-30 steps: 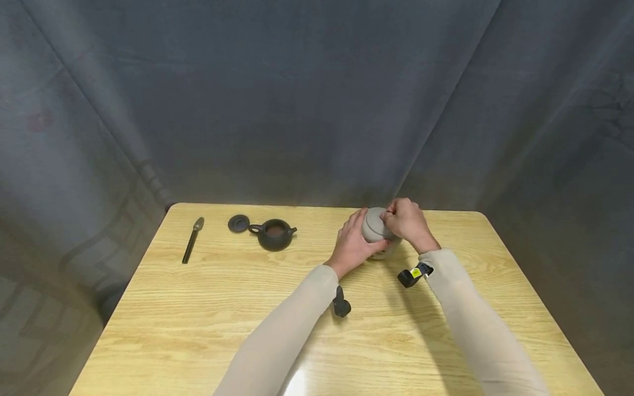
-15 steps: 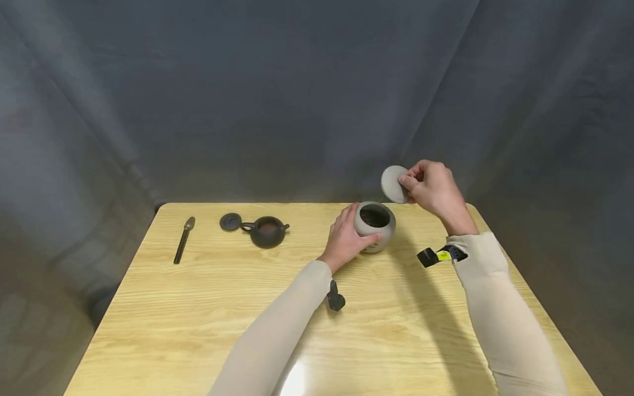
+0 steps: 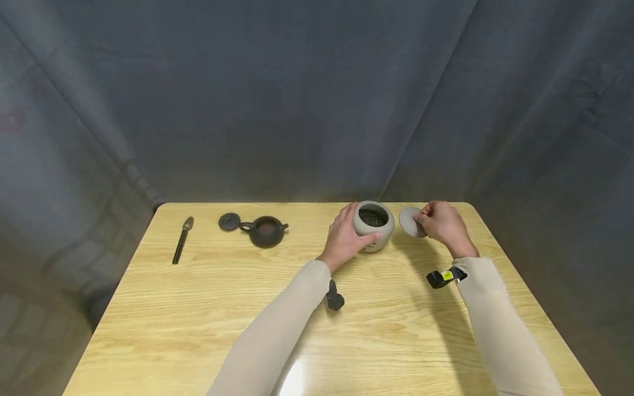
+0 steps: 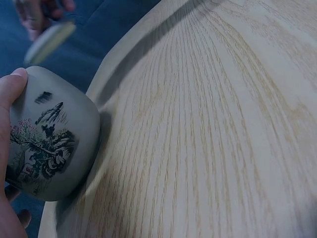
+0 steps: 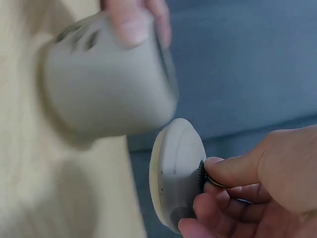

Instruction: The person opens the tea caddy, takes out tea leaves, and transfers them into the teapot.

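A round grey jar (image 3: 365,237) stands at the back of the table with dark dried leaves (image 3: 372,218) inside its open mouth. My left hand (image 3: 343,241) grips the jar's left side, thumb across the front. A painted landscape shows on the jar's wall (image 4: 64,109) in the left wrist view. Just right of the jar, my right hand (image 3: 442,224) pinches the knob of the grey lid (image 3: 409,222). In the right wrist view the lid (image 5: 178,163) is tilted on edge, apart from the jar, thumb and fingers at its knob.
A dark teapot (image 3: 266,236) without its lid stands left of the jar. Its handle is close to a dark round lid (image 3: 229,221). Farther left lies a dark-handled scoop (image 3: 182,240). A grey curtain (image 3: 277,110) hangs behind the wooden table (image 3: 208,319).
My right hand lifted the lid off the jar, raised it to the right, then lowered it beside the jar. The jar's mouth came into view. My left hand stayed on the jar.
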`<move>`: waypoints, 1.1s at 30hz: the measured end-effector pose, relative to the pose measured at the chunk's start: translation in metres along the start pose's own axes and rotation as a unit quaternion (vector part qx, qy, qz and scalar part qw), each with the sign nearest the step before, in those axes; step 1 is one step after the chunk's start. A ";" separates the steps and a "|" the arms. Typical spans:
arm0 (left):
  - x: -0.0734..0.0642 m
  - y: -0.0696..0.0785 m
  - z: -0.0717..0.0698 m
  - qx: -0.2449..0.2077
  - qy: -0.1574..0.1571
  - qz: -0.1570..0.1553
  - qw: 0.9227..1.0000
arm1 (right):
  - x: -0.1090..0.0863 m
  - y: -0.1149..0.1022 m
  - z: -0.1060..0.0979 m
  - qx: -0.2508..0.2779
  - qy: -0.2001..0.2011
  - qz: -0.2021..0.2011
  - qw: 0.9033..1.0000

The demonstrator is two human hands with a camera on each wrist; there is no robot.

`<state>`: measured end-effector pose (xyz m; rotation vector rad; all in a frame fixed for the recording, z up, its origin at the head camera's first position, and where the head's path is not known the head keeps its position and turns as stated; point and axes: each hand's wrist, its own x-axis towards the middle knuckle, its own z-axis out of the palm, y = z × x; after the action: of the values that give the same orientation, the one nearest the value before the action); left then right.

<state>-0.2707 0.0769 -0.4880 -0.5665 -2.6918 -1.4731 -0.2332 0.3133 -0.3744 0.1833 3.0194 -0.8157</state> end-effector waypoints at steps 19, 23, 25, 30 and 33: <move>0.001 0.000 0.001 -0.002 -0.007 -0.014 1.000 | 0.007 0.061 0.049 -0.029 -0.068 0.066 0.995; 0.001 -0.001 0.001 -0.011 -0.008 -0.012 1.000 | 0.007 0.061 0.053 -0.030 -0.056 0.070 0.995; 0.000 -0.001 0.000 -0.019 -0.005 -0.018 1.000 | 0.007 0.059 0.055 -0.028 -0.053 0.066 0.996; -0.002 -0.003 -0.001 -0.025 -0.002 -0.029 0.999 | 0.004 0.055 0.057 -0.030 -0.053 0.064 0.996; -0.001 -0.001 0.002 -0.026 -0.011 -0.023 0.999 | -0.001 0.056 0.056 -0.057 -0.044 0.067 0.995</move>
<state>-0.2696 0.0771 -0.4903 -0.5291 -2.7082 -1.5600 -0.2270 0.3330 -0.4505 0.3345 2.9219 -0.6221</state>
